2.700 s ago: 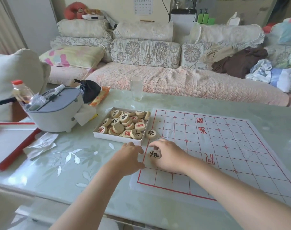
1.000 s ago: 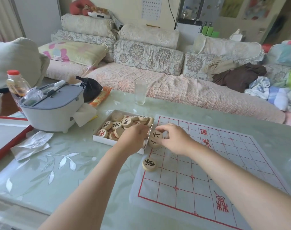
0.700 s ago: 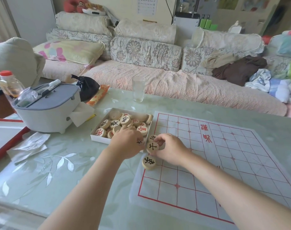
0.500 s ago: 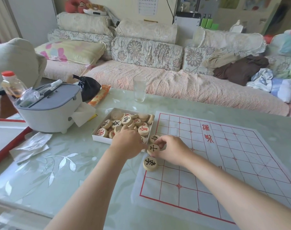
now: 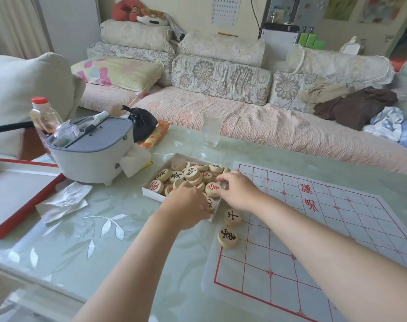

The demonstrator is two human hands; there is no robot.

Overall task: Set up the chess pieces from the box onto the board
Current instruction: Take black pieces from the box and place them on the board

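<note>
A white box point(image 5: 151, 193) holds several round wooden chess pieces point(image 5: 190, 173) with black or red characters. To its right lies the white board point(image 5: 337, 228) with a red grid. Two black-marked pieces stand on the board's left edge, one point(image 5: 232, 216) just behind the other point(image 5: 227, 237). My left hand point(image 5: 188, 211) lies curled over the box's near right corner, hiding what its fingers touch. My right hand point(image 5: 239, 192) reaches into the right side of the box, its fingertips against a red-marked piece point(image 5: 212, 188).
A grey-lidded tub point(image 5: 91, 159) with a bottle point(image 5: 44, 117) behind it stands left of the box, with crumpled tissues point(image 5: 63, 202) and a red-rimmed tray point(image 5: 14, 194) nearby. A glass point(image 5: 211, 131) stands behind the box. A sofa runs along the table's far side.
My right hand set the second black-marked piece on the board's left edge, let it go, and moved up into the box. My left hand stayed at the box's near corner.
</note>
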